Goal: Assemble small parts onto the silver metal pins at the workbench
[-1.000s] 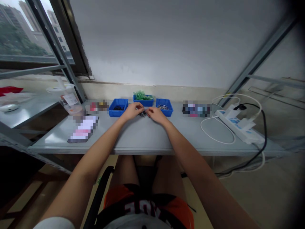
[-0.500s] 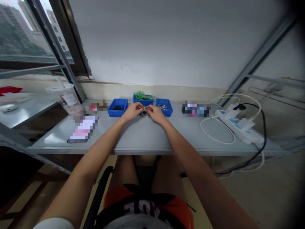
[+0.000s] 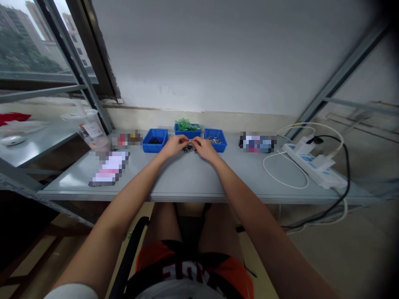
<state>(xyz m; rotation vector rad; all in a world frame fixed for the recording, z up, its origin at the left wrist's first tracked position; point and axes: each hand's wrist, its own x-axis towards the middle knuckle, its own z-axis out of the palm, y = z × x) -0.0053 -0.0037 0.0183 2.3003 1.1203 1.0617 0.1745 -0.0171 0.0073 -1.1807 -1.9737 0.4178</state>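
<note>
Centre frame, my left hand (image 3: pixel 175 145) and right hand (image 3: pixel 203 148) curl over loose metal bits (image 3: pixel 188 148), whether pinching any I can't tell, blue bins (image 3: pixel 150 148) set close, likely for reach.

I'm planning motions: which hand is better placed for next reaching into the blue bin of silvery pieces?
The right hand, likely: it is beside that blue bin; the left hand is farther away, across the loose pile.

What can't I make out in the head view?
All head view:
Anything held in the left hand or right hand: too small, hidden by the hands.
Small metallic pile: partly covered by the hands.
Dark pieces in the left blue bin: too small, dim.
Phone screen: pixelated.
</note>
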